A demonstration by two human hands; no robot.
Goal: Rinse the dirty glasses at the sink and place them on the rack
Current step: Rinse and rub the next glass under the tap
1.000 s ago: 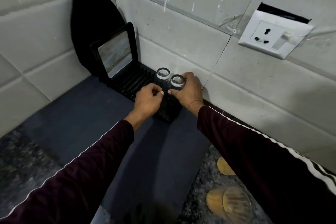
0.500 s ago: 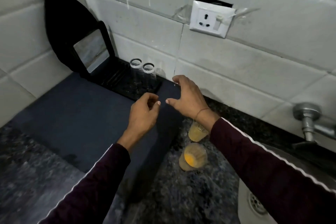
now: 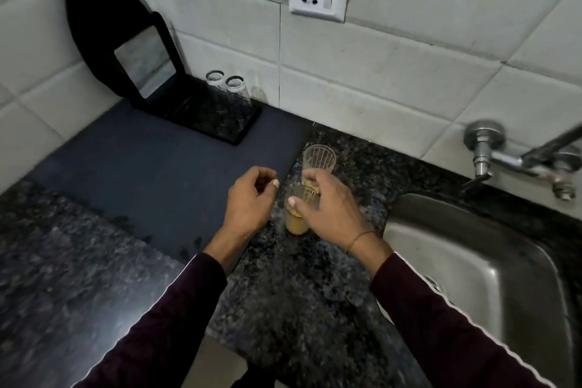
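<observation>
My right hand [image 3: 327,211] is closing its thumb and fingers around the near dirty glass [image 3: 296,217], which is standing on the counter [image 3: 283,293] just left of the sink [image 3: 491,277], with the second dirty glass [image 3: 318,158] standing right behind it. My left hand [image 3: 250,198] is hovering beside it, fingers loosely curled and holding nothing. Two clean glasses [image 3: 226,90] are sitting upside down on the rack [image 3: 214,120], well left of the sink.
</observation>
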